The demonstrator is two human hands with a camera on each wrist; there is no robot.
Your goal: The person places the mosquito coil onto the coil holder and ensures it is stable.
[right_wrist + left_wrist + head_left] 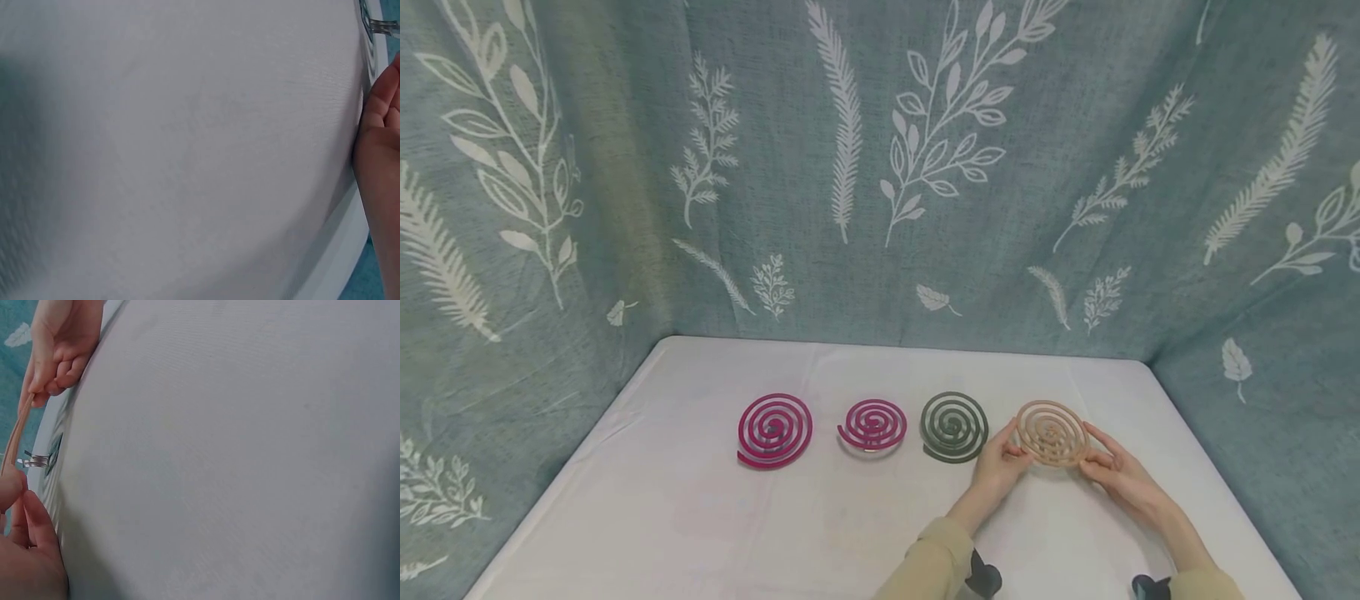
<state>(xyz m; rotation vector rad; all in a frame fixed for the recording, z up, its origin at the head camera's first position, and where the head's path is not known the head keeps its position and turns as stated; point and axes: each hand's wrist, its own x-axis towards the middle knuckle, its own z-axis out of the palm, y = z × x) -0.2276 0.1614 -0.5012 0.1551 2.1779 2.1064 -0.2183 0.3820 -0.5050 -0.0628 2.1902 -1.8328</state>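
A tan mosquito coil (1051,433) is at the right of the row in the head view, held between both hands. My left hand (997,468) pinches its left edge, and my right hand (1122,479) grips the opposite edge. Seen edge-on in the left wrist view, the coil (17,434) has a small metal stand (37,460) beside it. Whether the coil touches this stand is unclear. Part of my right hand (382,125) shows at the right border of the right wrist view; its grip there is cut off.
Left of the hands are a dark green coil (954,427), a smaller magenta coil (872,425) and a larger magenta coil (775,431). They are on a white-covered table (700,525). A leaf-patterned teal curtain (865,292) surrounds the back and sides.
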